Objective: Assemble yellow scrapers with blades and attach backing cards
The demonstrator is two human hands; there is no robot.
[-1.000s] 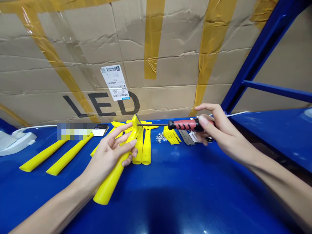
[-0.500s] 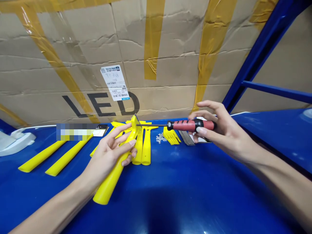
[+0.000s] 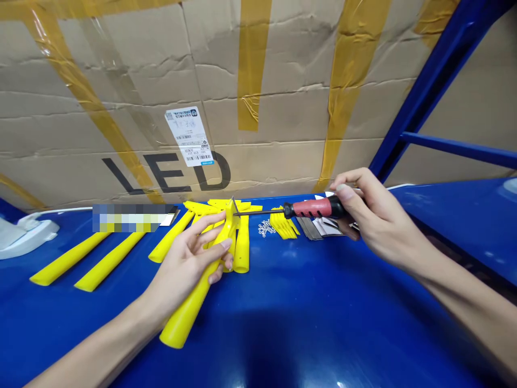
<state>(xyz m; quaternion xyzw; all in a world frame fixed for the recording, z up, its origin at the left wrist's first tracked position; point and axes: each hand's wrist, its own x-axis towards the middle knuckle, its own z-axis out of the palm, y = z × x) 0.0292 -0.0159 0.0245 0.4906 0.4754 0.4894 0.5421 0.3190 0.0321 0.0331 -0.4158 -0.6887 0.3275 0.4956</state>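
Observation:
My left hand is wrapped round a yellow plastic scraper handle, tilted with its wide end toward me. My right hand grips the back of a red and black screwdriver, held level. The screwdriver's tip meets the head of the handle, where a thin dark edge sticks up. Whether a screw sits under the tip is too small to tell. Behind my left hand lie more yellow handles on the blue table, partly hidden by it.
Two yellow scrapers with blades lie at left, near a white object. Small screws, yellow plates and dark blades lie behind the screwdriver. A large cardboard box stands at the back, a blue frame at right.
The held handle and the screwdriver have shifted slightly to the right together. My right hand's fingers have closed round the back of the screwdriver and turned.

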